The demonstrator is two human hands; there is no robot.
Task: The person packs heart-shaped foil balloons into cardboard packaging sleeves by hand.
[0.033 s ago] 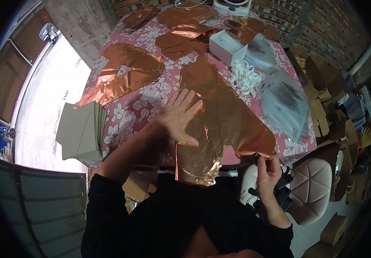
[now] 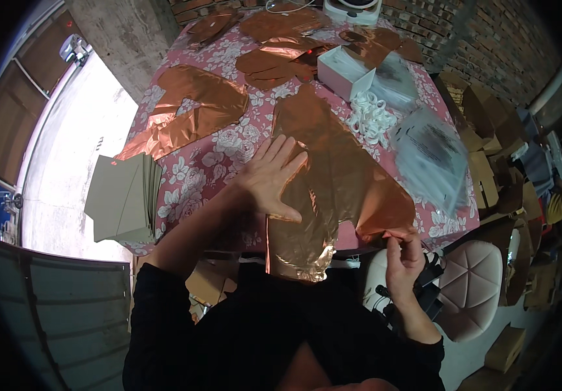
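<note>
A flat, uninflated copper-coloured foil balloon [image 2: 330, 176] lies in front of me, its lower end hanging over the table's near edge. My left hand [image 2: 271, 174] rests on its left side, palm down with fingers spread. At the near right corner, my right hand [image 2: 406, 262] pinches the balloon's rim between thumb and fingers. Small creases run through the foil at that pinch. Another flat foil balloon [image 2: 219, 101], with an opening in its middle, lies farther left.
The table wears a pink flowered cloth [image 2: 196, 159]. Grey card sheets [image 2: 119, 203] stand at its left edge. To the right are a white box [image 2: 345, 77], a heap of white loops [image 2: 371, 117] and clear plastic bags [image 2: 429, 159]. More foil pieces [image 2: 274, 65] lie behind. A padded chair [image 2: 470, 287] stands near right.
The foil corner at my right hand has shifted slightly left and folded a little, along with the fingertips. My left hand stays in place.
</note>
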